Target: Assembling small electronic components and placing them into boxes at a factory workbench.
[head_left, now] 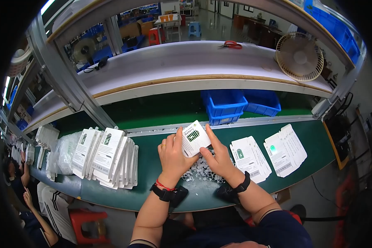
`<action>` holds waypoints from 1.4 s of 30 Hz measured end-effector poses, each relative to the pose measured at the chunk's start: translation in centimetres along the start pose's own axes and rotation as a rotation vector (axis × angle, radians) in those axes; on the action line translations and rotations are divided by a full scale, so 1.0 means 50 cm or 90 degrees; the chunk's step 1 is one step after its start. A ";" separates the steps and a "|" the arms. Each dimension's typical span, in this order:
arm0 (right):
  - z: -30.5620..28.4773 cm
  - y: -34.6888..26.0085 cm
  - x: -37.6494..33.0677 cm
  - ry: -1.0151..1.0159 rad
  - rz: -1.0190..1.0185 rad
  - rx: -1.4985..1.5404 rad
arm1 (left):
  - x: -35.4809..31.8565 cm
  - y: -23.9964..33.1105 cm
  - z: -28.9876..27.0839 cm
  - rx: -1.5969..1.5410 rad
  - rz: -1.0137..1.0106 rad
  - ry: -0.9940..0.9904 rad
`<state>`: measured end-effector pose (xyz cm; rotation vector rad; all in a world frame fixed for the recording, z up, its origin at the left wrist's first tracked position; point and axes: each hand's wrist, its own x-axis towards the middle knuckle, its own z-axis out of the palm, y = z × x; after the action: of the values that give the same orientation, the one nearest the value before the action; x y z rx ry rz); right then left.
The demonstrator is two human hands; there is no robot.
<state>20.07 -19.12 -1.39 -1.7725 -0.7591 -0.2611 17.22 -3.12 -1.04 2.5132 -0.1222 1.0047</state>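
Note:
A small white carton (195, 142) with a green printed pattern is held between my two hands, above the middle of the green table (153, 192). My left hand (171, 152) closes on its left side, and a ring shows on one finger. My right hand (217, 159) grips the right edge, thumb at the lower corner. Beneath and between my wrists lies a loose heap of small white pieces (202, 172). To the right, flat white cartons lie fanned in two stacks, the nearer stack (252, 165) and the farther stack (287, 153).
At left stand piles of white cartons (107, 159) beside a clear plastic bag (68, 151). Blue bins (225, 105) sit under the raised shelf (169, 62), which carries red-handled scissors (232, 45) and a fan (300, 56). Another person's arm (41, 215) and a red stool (87, 223) are at lower left.

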 end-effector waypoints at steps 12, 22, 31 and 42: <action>-0.023 0.041 0.021 0.175 0.016 -0.060 | -0.003 -0.058 -0.008 0.152 -0.251 -0.295; -0.095 0.043 0.062 0.238 -0.086 -0.381 | 0.004 -0.064 -0.010 0.162 -0.259 -0.328; -0.204 0.135 0.169 0.144 0.130 -0.463 | 0.007 -0.067 -0.013 0.168 -0.281 -0.330; -0.357 0.176 0.145 0.309 0.191 -0.551 | 0.005 -0.079 -0.015 0.175 -0.299 -0.346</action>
<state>34.48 -34.29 1.71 -2.4473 0.0110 -0.8735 17.88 0.78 -1.79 2.8025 0.4553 0.1512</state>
